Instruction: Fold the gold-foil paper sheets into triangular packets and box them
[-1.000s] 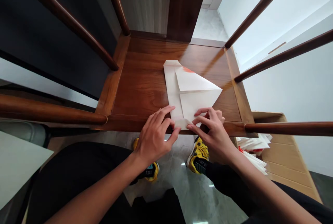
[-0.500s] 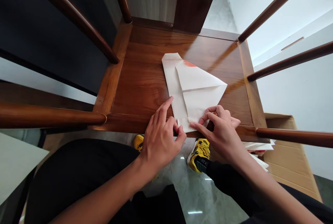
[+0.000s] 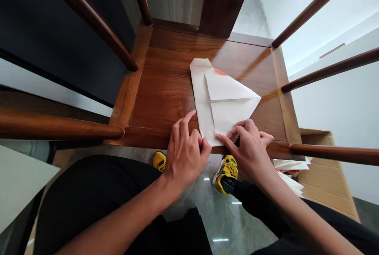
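Note:
A folded white paper sheet (image 3: 226, 107) with an orange-red patch near its upper edge lies on the brown wooden surface. It has a point at the right, a crease across its middle and a strip along its left side. My left hand (image 3: 186, 148) has its index finger stretched to the sheet's left edge, while the thumb and bent fingers close at the lower left corner. At the lower edge, my right hand (image 3: 250, 140) pinches the paper, its thumb lying on a small fold. The fingertips under the paper are partly hidden.
Dark wooden rods (image 3: 331, 154) rise around the wooden seat-like surface (image 3: 166, 81). A cardboard box (image 3: 325, 180) stands low at the right, beside several white papers (image 3: 291, 184). Yellow shoes (image 3: 226, 172) show on the shiny floor below.
The paper has shifted slightly to the right on the wood. Both hands keep nearly the same places at its lower edge, and the view has moved a little.

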Tool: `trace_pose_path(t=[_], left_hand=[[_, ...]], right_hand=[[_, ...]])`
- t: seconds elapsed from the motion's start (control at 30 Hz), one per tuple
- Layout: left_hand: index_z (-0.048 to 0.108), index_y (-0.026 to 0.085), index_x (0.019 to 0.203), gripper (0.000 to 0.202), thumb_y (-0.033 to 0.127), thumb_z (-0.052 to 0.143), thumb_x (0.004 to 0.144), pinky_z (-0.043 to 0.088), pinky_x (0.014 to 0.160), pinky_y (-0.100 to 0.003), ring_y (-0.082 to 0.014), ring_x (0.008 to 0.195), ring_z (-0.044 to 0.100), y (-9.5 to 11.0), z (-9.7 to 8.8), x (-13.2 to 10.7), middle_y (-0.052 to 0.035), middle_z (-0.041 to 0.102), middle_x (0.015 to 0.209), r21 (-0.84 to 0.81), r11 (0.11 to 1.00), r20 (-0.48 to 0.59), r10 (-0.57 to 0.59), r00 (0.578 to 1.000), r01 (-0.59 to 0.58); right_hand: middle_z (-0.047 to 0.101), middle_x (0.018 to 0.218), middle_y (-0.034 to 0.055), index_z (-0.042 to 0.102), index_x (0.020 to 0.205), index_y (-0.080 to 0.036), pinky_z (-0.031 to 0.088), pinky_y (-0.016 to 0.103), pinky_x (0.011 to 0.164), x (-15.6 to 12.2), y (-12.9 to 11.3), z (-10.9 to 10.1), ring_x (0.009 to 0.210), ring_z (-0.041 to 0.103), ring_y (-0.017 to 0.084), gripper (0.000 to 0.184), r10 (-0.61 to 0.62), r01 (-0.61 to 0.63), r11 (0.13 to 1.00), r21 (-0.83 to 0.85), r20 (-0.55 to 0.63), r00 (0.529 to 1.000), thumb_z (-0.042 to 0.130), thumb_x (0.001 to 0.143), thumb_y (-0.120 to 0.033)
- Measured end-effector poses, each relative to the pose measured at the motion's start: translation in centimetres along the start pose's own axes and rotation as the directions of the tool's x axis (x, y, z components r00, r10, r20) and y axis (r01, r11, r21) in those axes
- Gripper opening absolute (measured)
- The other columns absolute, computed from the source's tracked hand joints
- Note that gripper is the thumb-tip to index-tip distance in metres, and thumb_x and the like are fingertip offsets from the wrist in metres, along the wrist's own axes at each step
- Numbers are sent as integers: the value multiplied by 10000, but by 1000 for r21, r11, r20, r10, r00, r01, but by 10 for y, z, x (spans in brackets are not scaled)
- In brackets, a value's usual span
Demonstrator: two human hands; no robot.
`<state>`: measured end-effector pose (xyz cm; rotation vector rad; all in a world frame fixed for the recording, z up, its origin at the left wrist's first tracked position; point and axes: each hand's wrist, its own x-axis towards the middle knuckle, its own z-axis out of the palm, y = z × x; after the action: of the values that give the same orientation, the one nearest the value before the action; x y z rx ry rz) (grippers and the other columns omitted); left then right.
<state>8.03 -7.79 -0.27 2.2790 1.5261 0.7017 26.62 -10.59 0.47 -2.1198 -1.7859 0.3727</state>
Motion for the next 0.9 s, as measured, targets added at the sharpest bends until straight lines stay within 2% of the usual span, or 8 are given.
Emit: trace_pose_path(t=[0.23,0.53,0.6,0.67,0.7,0.77,0.83,0.9], left_hand=[[649,165,833,110,196,612,931,519,1086,-533,-368,1295,533,0,2,0,-177,536,1503,25,1000,-37,-3,999,4],[669,144,860,148,225,599,962,510,1094,-532,-378,1263,560,-3,12,4,-196,592,1420,93,996,-107,15,994,-5],[671,124,946,178,267,578,997,495,1116,-524,-376,1311,551,-3,13,2,-223,574,1454,104,994,-177,36,984,-18],[650,76,1164,287,307,543,1032,436,1188,-530,-373,1449,471,-3,14,-4,-253,509,1553,137,980,-214,170,962,-142],[600,52,1307,388,329,523,1047,393,1231,-525,-356,1523,403,-2,15,-8,-254,461,1609,166,953,-179,284,942,-255],[424,22,1537,592,380,483,1069,311,1294,-491,-308,1609,282,-1,16,-18,-233,377,1682,213,860,-20,478,878,-464],[296,-7,1620,716,432,457,1078,272,1319,-458,-298,1624,249,-2,18,-28,-225,327,1705,238,793,143,542,828,-561],[272,-32,1629,735,423,453,1081,255,1326,-456,-318,1619,258,-6,17,-35,-235,296,1710,272,777,210,527,823,-567]], right_hand=[[619,1090,70,651,847,-209,252,441,921,-1,-1,3,1049,593,271,517,4,-4,1000,-6,-13,1000,507,1019,-674],[601,1132,107,608,858,-206,297,473,933,-2,-2,11,1057,544,299,480,38,-40,997,-60,-43,998,476,1038,-631],[577,1157,114,597,910,-213,316,474,930,0,1,13,1069,523,312,444,60,-62,996,-65,-39,997,512,1019,-634],[552,1200,122,591,1005,-224,336,471,927,2,4,15,1083,507,322,407,63,-65,996,-65,-37,997,546,1003,-628],[541,1228,128,586,1063,-229,344,470,924,2,4,16,1087,501,324,382,49,-52,996,-74,-38,998,541,1012,-605],[529,1280,143,579,1141,-236,353,470,920,-1,4,17,1088,495,325,323,-7,1,992,-127,-44,999,495,1049,-533],[527,1331,159,584,1165,-232,351,480,931,-5,2,18,1103,491,328,280,-86,73,972,-224,-51,995,423,1087,-447],[532,1378,170,591,1186,-222,343,496,957,-10,2,17,1131,489,333,282,-158,130,939,-319,-65,985,374,1105,-383]])
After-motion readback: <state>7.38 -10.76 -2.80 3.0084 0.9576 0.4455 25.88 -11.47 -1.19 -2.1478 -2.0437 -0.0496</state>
